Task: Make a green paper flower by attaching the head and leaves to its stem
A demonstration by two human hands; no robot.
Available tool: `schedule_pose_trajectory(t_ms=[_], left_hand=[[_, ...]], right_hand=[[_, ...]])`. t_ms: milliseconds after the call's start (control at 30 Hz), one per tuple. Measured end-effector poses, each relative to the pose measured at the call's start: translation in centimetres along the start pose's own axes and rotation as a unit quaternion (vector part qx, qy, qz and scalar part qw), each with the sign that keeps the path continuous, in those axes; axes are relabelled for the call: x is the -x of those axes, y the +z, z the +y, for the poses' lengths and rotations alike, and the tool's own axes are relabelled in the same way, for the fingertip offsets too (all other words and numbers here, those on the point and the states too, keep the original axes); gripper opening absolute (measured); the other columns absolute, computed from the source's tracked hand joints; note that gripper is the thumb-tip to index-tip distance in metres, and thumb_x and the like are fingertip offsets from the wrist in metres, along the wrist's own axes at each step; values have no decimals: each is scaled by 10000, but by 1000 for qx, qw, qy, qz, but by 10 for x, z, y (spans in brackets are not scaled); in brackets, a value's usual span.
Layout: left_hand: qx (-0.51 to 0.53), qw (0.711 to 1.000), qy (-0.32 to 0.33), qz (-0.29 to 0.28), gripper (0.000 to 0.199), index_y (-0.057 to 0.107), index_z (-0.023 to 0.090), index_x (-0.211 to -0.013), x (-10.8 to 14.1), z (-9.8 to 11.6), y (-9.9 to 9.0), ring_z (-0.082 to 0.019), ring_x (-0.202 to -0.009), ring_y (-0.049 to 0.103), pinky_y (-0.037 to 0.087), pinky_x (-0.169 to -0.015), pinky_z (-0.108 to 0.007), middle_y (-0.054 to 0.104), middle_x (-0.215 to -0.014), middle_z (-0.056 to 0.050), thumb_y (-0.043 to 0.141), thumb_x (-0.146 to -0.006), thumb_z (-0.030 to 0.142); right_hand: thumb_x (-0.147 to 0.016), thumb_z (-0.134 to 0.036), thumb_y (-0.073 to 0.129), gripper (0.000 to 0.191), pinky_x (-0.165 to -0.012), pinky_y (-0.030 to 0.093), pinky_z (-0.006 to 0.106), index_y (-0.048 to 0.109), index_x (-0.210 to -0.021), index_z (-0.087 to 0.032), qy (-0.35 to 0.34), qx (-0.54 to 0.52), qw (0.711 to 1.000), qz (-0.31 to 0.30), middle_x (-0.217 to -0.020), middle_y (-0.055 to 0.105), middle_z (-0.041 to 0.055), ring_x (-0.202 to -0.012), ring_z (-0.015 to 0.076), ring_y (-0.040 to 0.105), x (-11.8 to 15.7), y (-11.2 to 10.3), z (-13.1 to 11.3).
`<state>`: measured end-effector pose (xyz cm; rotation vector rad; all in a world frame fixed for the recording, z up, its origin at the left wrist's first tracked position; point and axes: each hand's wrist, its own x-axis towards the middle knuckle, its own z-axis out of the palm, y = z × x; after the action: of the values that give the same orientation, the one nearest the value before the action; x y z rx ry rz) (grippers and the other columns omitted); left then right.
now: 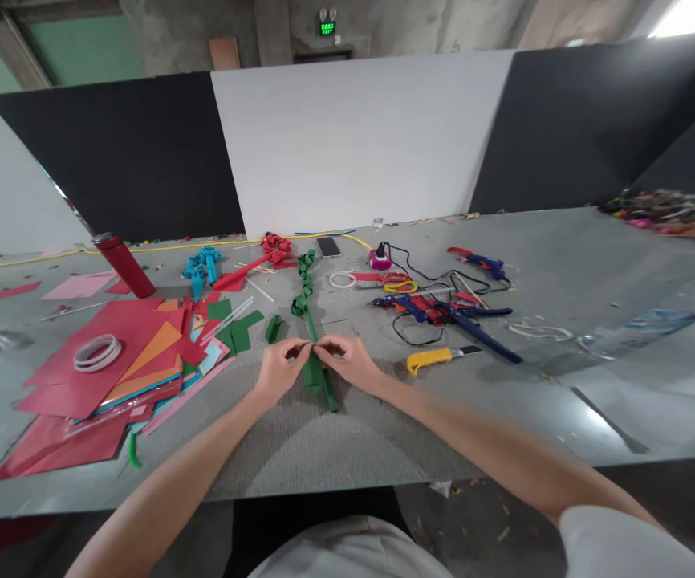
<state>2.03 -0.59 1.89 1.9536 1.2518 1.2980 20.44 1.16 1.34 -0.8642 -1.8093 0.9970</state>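
A green paper flower (313, 323) lies on the table in front of me, its stalk pointing toward me. Folded green curls (305, 273) run along its far end, and a wide green paper leaf (312, 376) sits by the lower stalk. My left hand (284, 368) pinches at the stalk from the left, fingers closed. From the right, my right hand (347, 360) pinches at the same spot, fingertips almost touching the left ones. Whether a thin strip is between the fingertips is too small to tell. A rolled green paper piece (274, 329) lies beyond my left hand.
Stacked coloured paper (98, 345) with white tape rolls (97, 353) lies left, near a red bottle (124, 265). Red (275, 249) and blue paper flowers (201, 269) lie behind. At right are a yellow-handled cutter (428, 360), glue gun (404, 305), pliers (483, 331) and cables.
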Motion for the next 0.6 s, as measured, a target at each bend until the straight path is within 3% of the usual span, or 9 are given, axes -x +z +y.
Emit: schedule_pose_trajectory(t_ms=[367, 600], left_hand=[[-15, 999, 28, 19, 137, 710, 178, -863, 0, 4, -2, -157, -708, 669, 526, -674, -248, 736, -800, -41, 620, -880, 280], [-28, 999, 42, -3, 136, 710, 186, -877, 0, 1, -3, -166, -709, 681, 533, -668, -263, 741, -806, -46, 617, -881, 285]], right_hand=[[-879, -375, 606, 200, -604, 480, 246, 658, -814, -193, -20, 3, 1000, 15, -710, 648, 12, -624, 139, 591, 0, 1, 1], [-906, -368, 566, 195, -566, 458, 237, 645, -840, -202, -13, 8, 1000, 0, -677, 623, -1, -589, 135, 592, 1, 1, -3]])
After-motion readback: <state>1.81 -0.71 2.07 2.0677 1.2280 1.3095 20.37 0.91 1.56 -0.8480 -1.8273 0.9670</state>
